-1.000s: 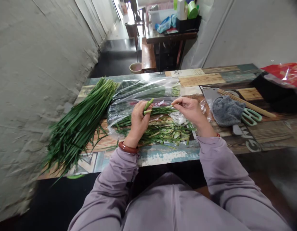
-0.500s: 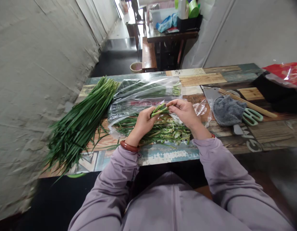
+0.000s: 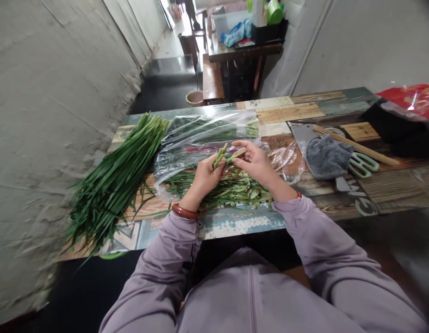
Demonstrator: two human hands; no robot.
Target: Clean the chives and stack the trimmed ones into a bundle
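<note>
Between the thumb and fingers of my left hand [image 3: 206, 176] are a few green chive stalks [image 3: 220, 156], their pale ends pointing up. My right hand [image 3: 255, 162] is closed at the tip of one stalk that leans to the right. Beneath both hands lies a heap of loose chives and trimmings [image 3: 247, 187], partly on a clear plastic bag [image 3: 165, 159]. More chives [image 3: 210, 126] show through the bag's film. To the left, a large bundle of long chives [image 3: 120, 180] is spread over the table edge.
On the table's right are a grey cloth [image 3: 327, 157], green-handled scissors [image 3: 363, 165], wooden sticks [image 3: 360, 147] and a red plastic bag [image 3: 413, 99]. A rough wall [image 3: 44, 115] runs along the left. Beyond the table stand a bench [image 3: 212, 78] and a basket [image 3: 195, 98].
My right hand has shifted slightly left, its fingers now lower along a stalk. The stalks in my left hand have fanned apart, with some tilting more upright.
</note>
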